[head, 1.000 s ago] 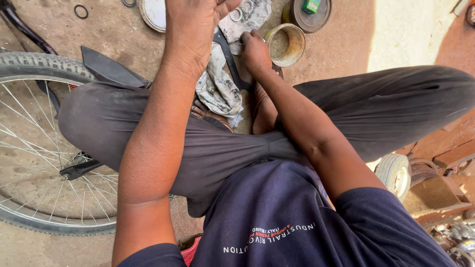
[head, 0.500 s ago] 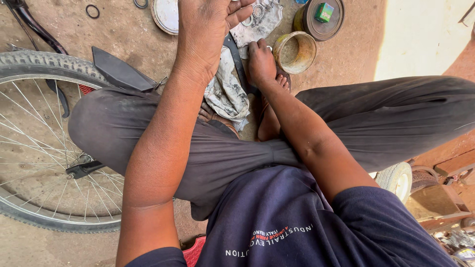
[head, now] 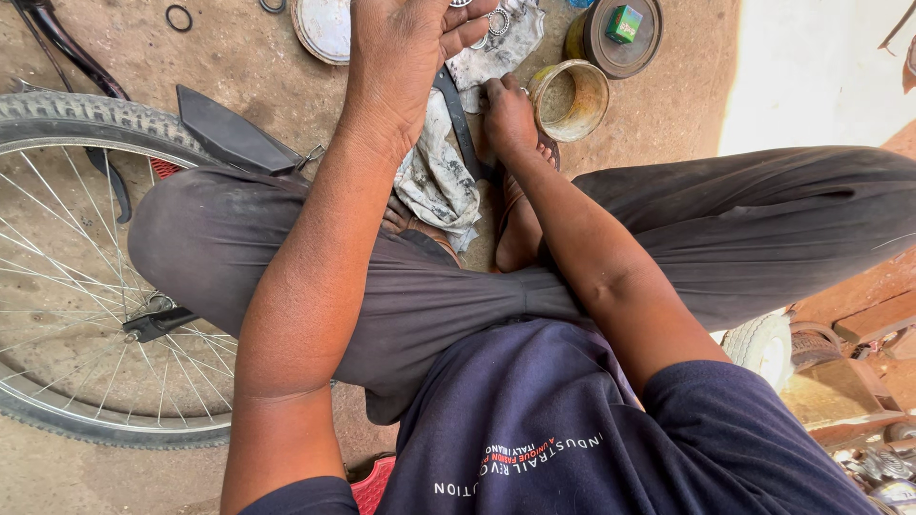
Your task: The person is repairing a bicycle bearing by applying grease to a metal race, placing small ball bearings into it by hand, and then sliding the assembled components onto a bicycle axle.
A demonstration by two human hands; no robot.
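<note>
The person is sitting cross-legged on the bare dirt floor (head: 782,86), so everything is lying within arm's reach ahead of the knees. The left hand (head: 410,48) is raised over the grey, grease-stained crumpled rag (head: 439,176) that is draped across the shin; its fingers are curling loosely around a small round silvery metal ring (head: 498,21), pinching it near the fingertips, though most of the ring is hidden by the fingers and the frame edge. The right hand (head: 508,113) is reaching down low, knuckles up and fingers folded under, resting just beside the open yellow-rimmed round tin (head: 570,98) and touching the long dark flat metal bar (head: 460,119) lying along the rag; whether it is gripping anything I cannot tell. The rag is probably lying there as a wiping pad close to both hands.

A spoked bicycle wheel with a knobbly black tyre (head: 86,286) is lying to the left, against the leg. Beyond the tin, a dark round lid carrying a small green box (head: 625,24) is sitting near a pale round metal dish (head: 322,29).
</note>
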